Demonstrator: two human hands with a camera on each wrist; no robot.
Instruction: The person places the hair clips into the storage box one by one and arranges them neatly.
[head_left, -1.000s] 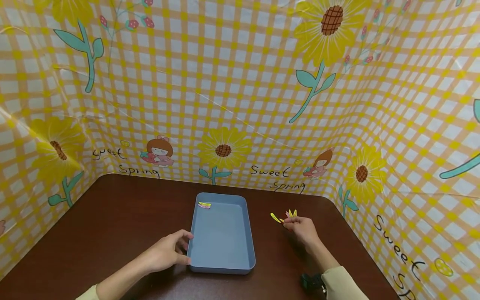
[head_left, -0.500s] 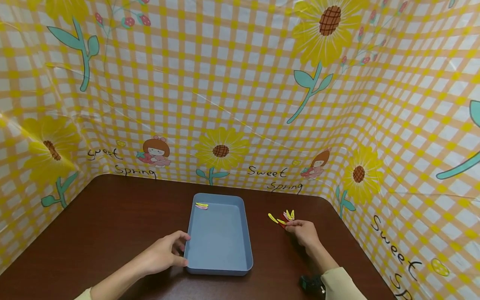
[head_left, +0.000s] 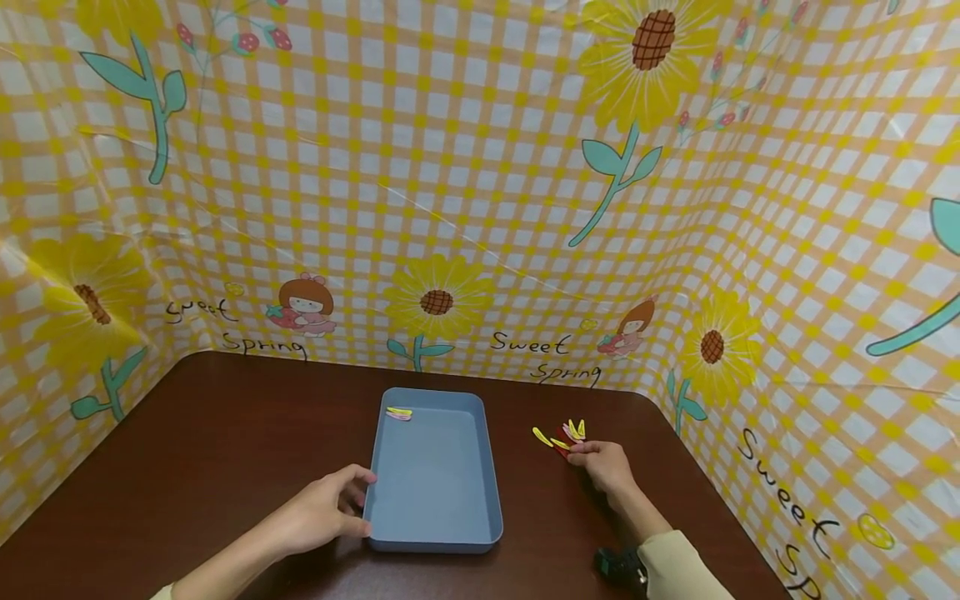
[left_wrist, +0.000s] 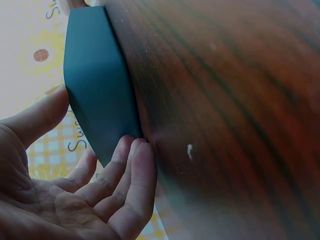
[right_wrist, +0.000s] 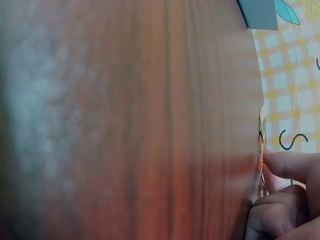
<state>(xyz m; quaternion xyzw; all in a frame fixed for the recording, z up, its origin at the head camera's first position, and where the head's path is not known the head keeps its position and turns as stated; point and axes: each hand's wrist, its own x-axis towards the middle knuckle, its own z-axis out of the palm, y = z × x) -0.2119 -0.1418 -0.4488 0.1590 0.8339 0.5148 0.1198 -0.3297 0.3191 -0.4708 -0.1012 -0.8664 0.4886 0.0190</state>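
Note:
A shallow blue-grey tray [head_left: 431,475] lies on the table. My left hand [head_left: 326,510] is at its left side, thumb by the near corner and fingertips touching the wall; the left wrist view shows these loosely bent fingers [left_wrist: 142,162] against the tray's side [left_wrist: 97,65]. Right of the tray lies a small pile of snap hair clips: yellow ones [head_left: 542,437], pink ones and a red hair clip [head_left: 562,452]. My right hand [head_left: 609,468] is at this pile, thumb and index finger pinching at the red clip, partly hidden by the fingertips. Its other fingers are curled [right_wrist: 272,215].
Inside the tray's far left corner lie a yellow hair clip [head_left: 400,410] and a pink one [head_left: 399,417] side by side. A dark watch-like thing [head_left: 618,565] is by the right sleeve. A checked sunflower cloth [head_left: 450,208] hangs around the dark wooden table [head_left: 255,417].
The head view has turned slightly, shifting everything left. My right fingers have drawn back slightly from the pile, so more of the red clip shows. My left hand stays at the tray.

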